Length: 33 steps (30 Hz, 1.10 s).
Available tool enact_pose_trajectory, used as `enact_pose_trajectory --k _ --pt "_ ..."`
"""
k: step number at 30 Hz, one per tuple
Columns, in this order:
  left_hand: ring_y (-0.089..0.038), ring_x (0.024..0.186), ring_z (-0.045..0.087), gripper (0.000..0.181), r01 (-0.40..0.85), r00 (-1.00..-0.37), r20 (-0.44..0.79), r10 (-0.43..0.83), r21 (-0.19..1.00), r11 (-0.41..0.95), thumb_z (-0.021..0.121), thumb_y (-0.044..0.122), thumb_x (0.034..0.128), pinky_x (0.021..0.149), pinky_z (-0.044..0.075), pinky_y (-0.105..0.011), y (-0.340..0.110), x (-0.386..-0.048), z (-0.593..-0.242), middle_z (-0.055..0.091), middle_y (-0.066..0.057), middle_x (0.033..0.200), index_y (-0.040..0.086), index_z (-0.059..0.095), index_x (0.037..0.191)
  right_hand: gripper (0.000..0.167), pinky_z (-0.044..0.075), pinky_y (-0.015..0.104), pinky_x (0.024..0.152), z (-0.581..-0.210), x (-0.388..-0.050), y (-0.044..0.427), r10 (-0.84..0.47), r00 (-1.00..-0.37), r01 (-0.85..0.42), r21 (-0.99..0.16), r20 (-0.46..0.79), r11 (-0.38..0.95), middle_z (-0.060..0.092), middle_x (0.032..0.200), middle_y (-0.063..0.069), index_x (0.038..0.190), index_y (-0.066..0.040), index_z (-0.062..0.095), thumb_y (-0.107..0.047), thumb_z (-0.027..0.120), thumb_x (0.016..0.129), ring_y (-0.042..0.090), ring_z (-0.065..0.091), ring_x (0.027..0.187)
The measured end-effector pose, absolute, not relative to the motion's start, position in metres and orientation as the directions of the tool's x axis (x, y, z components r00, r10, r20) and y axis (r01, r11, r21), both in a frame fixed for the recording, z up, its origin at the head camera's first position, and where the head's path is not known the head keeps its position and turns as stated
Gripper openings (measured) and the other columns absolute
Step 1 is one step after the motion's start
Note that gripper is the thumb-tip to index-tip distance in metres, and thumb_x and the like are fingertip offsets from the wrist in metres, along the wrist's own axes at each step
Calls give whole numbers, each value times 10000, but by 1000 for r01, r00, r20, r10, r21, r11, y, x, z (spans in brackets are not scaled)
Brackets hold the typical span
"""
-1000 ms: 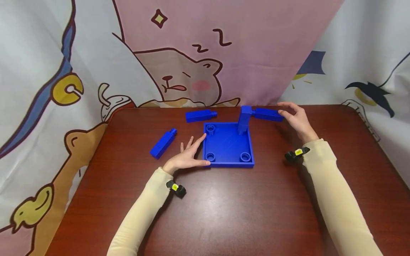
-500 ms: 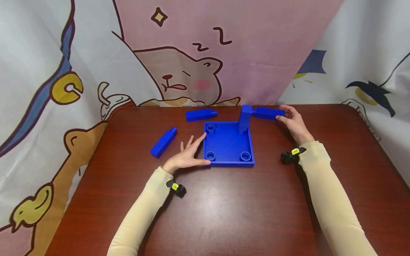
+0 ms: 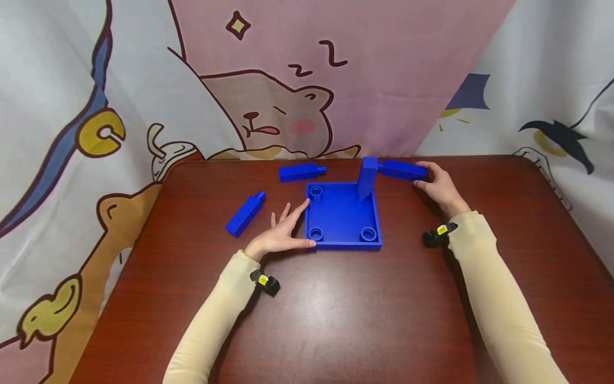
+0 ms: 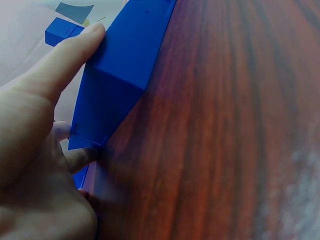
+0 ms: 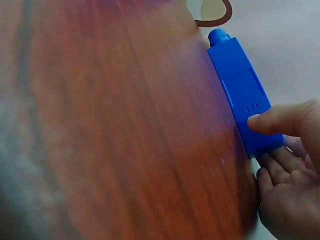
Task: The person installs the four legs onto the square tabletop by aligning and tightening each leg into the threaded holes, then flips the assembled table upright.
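My right grip [image 3: 440,188] pinches the far right block [image 3: 403,170], likely light and hard, by its easy fat end; my spread left grip [image 3: 278,236] touches the tray [image 3: 347,246].

Blue tray [image 3: 340,213] flat, post [image 3: 368,178] upright at far-right corner. Knobbed blue leg [image 3: 404,170] sideways, gripped at plain end; post contact unclear.

Cartoon cloth [image 3: 393,69] is hanging all along the back, a printed bear [image 3: 278,114] is snoozing on it, and light [image 3: 331,301] is kinda glaring off the brown table [image 3: 388,320].
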<state>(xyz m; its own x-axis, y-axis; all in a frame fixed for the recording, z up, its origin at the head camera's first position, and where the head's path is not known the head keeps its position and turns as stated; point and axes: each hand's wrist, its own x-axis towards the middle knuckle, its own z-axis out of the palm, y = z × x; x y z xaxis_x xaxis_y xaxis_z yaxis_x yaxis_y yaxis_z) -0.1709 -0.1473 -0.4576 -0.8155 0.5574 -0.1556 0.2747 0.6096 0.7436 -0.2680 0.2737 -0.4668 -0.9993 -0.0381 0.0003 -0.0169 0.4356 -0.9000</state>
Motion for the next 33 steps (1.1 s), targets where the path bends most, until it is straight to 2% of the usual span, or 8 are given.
enact_pose_trajectory --k 4,9,14,18,33 --pt "-307 1436 -150 1015 275 -818 -153 554 742 611 726 430 843 1030 -190 -608 -148 -170 -457 24 42 1611 228 46 1570 435 375 258 901 -470 -266 271 -25 -999 -46 -894 39 445 500 1306 294 1321 22 496 -31 636 913 343 484 1154" --pt "-299 1436 -154 1017 273 -819 -155 553 742 612 722 444 842 1032 -192 -602 -148 -170 -457 21 47 1611 234 43 1570 446 375 202 824 -472 -266 271 -14 -998 -58 -878 59 476 539 1243 267 1320 23 509 -77 661 912 244 521 1081" --pt "-305 1435 -153 1020 272 -815 -157 558 746 608 719 455 841 1033 -194 -598 -147 -170 -457 19 59 1611 239 38 1570 457 396 168 741 -470 -259 274 51 -997 -30 -921 54 389 605 1038 35 1296 30 557 -91 708 882 86 525 927" --pt "-316 1436 -148 1019 270 -818 -157 554 745 610 722 444 843 1033 -189 -604 -148 -170 -456 19 51 1610 230 40 1570 460 430 150 713 -468 -255 277 80 -996 -21 -961 45 276 609 933 -94 1275 51 571 -89 728 867 59 545 878" --pt "-321 1438 -138 1024 292 -817 -156 555 719 631 721 452 841 1035 -171 -618 -148 -170 -456 18 30 1612 230 36 1570 443 480 151 730 -450 -239 276 93 -992 -79 -996 83 47 665 947 -15 1215 81 590 -60 760 831 103 588 876"
